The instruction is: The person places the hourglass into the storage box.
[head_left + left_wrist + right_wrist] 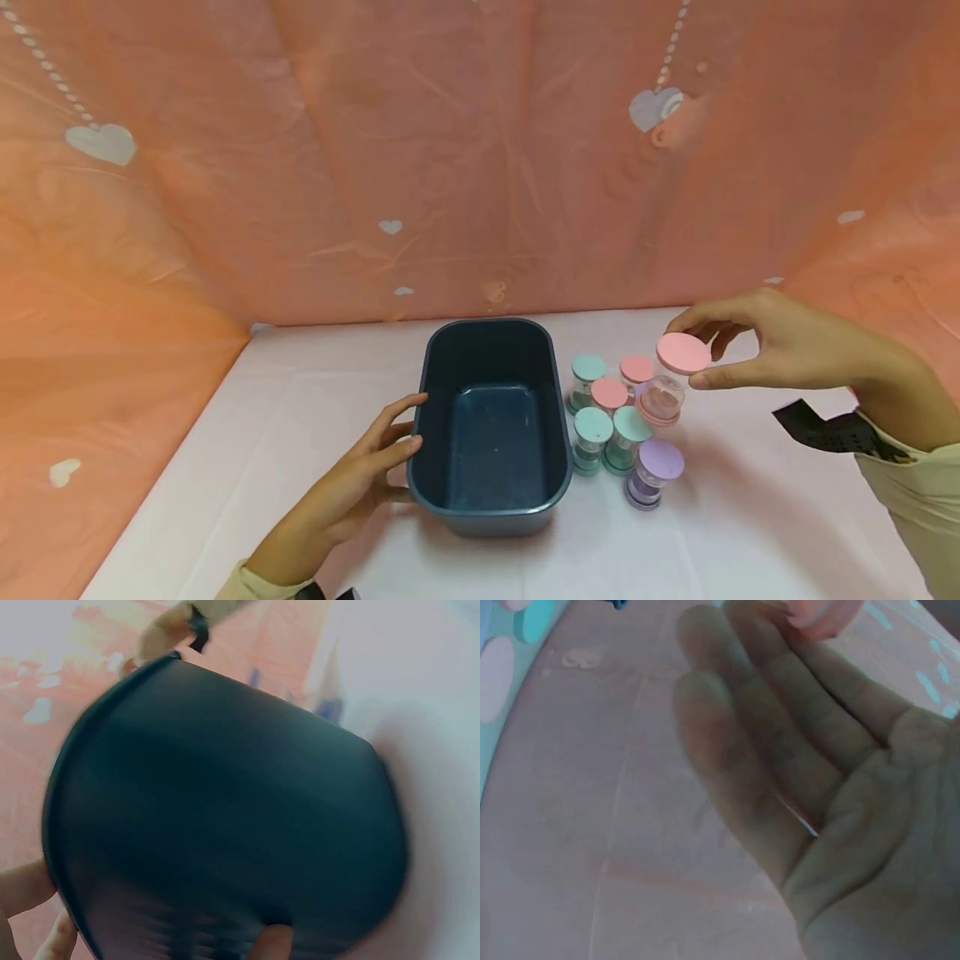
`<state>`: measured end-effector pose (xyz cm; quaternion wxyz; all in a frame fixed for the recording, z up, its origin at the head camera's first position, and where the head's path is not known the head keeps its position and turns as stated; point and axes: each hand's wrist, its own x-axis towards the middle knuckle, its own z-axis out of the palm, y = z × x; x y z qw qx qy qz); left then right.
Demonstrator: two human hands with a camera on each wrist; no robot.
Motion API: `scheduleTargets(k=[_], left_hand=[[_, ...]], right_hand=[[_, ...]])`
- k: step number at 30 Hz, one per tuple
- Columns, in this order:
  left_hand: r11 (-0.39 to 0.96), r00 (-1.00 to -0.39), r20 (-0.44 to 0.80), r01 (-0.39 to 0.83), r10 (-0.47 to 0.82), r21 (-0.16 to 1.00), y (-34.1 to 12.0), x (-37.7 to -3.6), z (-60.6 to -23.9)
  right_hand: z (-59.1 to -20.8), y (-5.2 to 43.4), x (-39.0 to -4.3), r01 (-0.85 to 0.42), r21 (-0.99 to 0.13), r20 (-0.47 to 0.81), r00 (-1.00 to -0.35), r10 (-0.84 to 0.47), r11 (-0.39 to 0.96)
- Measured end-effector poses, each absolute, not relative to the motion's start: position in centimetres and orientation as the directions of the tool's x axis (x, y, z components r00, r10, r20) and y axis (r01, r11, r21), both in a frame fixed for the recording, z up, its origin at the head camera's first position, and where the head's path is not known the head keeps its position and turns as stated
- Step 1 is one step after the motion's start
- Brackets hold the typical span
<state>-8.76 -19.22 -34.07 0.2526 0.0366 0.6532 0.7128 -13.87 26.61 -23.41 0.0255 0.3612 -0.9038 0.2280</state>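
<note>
A deep dark-blue plastic bin (495, 510) stands on the white surface with nothing inside. My left hand (367, 471) holds it by the left rim, fingertips over the edge and other fingers against the outer wall. The left wrist view shows that dark wall (225, 795) up close, blurred. My right hand (780, 346) pinches the pink lid of a small clear jar (662, 400) between thumb and fingers, raised above the other jars. In the right wrist view only part of the pink jar (826, 616) shows, beyond the fingers (727, 750).
Several small lidded jars cluster right of the bin: teal ones (592, 427), pink ones (608, 395) and a purple one (660, 461) nearest me. Another purple lid is partly hidden behind the raised jar. An orange-pink heart-patterned cloth (480, 167) hangs behind and at the sides.
</note>
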Motion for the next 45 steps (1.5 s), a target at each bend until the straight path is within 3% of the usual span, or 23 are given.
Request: scheduleTargets(k=[3,17,27,45], left_hand=[[-0.03,-0.862,-0.282,-0.324,0.42,0.946,-19.6,-8.8,-34.0],[-0.001,-0.835,-0.239,-0.276,0.496,0.961,-19.2,-9.1,-34.0],[0.145,-0.919,-0.214,-0.174,0.331,0.974,-18.7,-10.0,-33.5],[0.004,-0.946,-0.208,-0.213,0.248,0.977,-18.9,-9.4,-32.8]], right_hand=[[-23.2,25.8,-14.4,-0.665,-0.441,0.204,-0.728,-0.655,0.603],[-23.5,23.3,-15.7,-0.719,-0.456,0.3,-0.679,-0.67,0.525],[-22.7,20.9,-16.8,-0.715,-0.453,0.295,-0.684,-0.667,0.533],[-23.2,15.4,-18.3,-0.665,-0.552,0.264,-0.712,-0.651,0.503]])
